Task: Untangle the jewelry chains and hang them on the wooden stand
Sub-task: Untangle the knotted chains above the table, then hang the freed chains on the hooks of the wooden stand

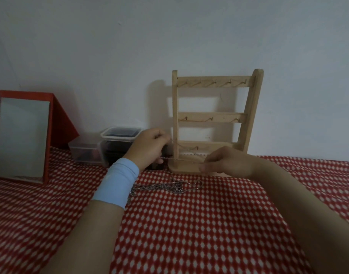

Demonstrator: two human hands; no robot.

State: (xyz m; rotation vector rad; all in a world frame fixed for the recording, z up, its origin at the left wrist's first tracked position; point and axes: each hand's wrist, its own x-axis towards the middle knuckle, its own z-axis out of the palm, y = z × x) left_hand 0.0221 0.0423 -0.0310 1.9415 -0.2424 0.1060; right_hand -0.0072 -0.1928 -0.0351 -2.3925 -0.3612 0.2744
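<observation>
A wooden stand (213, 116) with three hooked rails stands upright against the wall. Its hooks look bare. My left hand (150, 147) and my right hand (225, 161) each pinch one end of a thin silver chain (179, 159), which stretches level between them in front of the stand's base. Below it, a tangled heap of silver chains (169, 186) lies on the red cloth with white dots (189, 224). A light blue band wraps my left wrist.
A red-framed mirror (21, 137) leans at the far left. Two clear plastic boxes (110, 145) sit to the left of the stand, partly behind my left hand. A plain wall rises right behind everything.
</observation>
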